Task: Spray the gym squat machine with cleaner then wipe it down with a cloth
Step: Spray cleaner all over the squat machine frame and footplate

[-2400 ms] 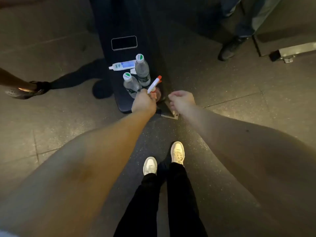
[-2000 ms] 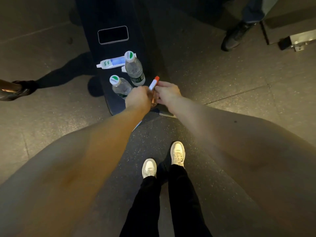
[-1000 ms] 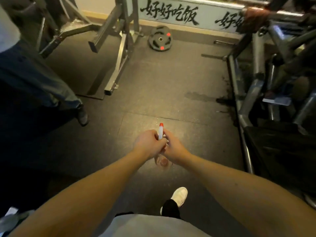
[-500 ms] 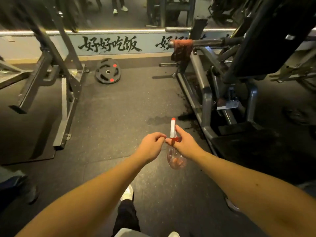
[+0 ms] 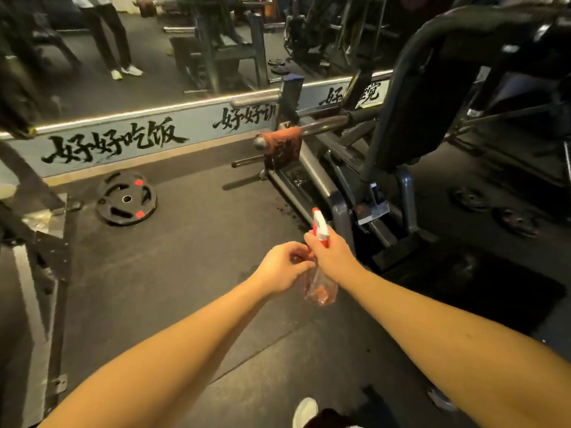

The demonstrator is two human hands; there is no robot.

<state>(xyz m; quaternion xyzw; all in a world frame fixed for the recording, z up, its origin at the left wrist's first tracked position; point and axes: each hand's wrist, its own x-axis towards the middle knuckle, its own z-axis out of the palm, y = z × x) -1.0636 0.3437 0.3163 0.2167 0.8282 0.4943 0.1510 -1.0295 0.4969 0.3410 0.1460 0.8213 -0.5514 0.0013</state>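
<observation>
My right hand (image 5: 332,256) grips the neck of a clear spray bottle (image 5: 319,288) with a red and white nozzle, held upright in front of me. Beside it my left hand (image 5: 282,267) has curled fingers that touch the bottle just below the nozzle. The squat machine (image 5: 401,128) stands ahead on the right, with a dark padded back and grey steel frame. A reddish-brown cloth (image 5: 282,146) hangs over the machine's horizontal bar, well beyond my hands.
A black weight plate (image 5: 126,199) with red marks lies on the floor at the left near the mirrored wall. A grey rack frame (image 5: 34,230) stands at the far left. More plates (image 5: 494,208) lie on the right. A person's legs (image 5: 112,35) show in the mirror.
I have lifted the spray bottle from the bench with the water bottles and turned toward the squat machine. The bottle has passed from my left hand's grip into my right hand.
</observation>
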